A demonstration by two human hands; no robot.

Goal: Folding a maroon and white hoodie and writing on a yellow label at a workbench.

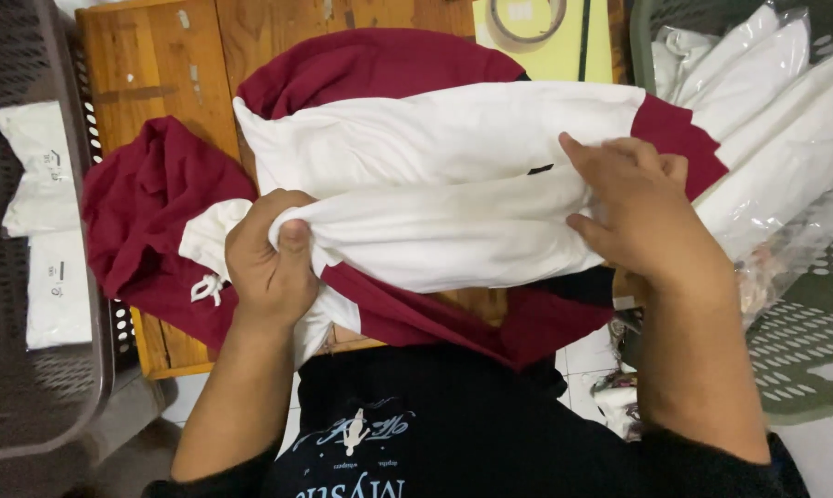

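A white and dark red hooded sweatshirt point(435, 157) lies folded across a small wooden table point(158, 65). Its red hood point(149, 203) with a white drawstring hangs off to the left. My left hand point(269, 258) is shut on a bunched fold of the white fabric at the garment's left end. At the right end my right hand point(633, 212) grips the same white fold, thumb on top and fingers spread over the cloth. Part of the red lower layer droops over the table's near edge.
A dark plastic basket point(29, 369) at the left holds white garments in clear bags point(43, 221). A green basket point(804, 350) at the right holds more bagged white garments point(776, 120). A yellow sheet with a tape roll point(527, 18) sits at the table's far edge.
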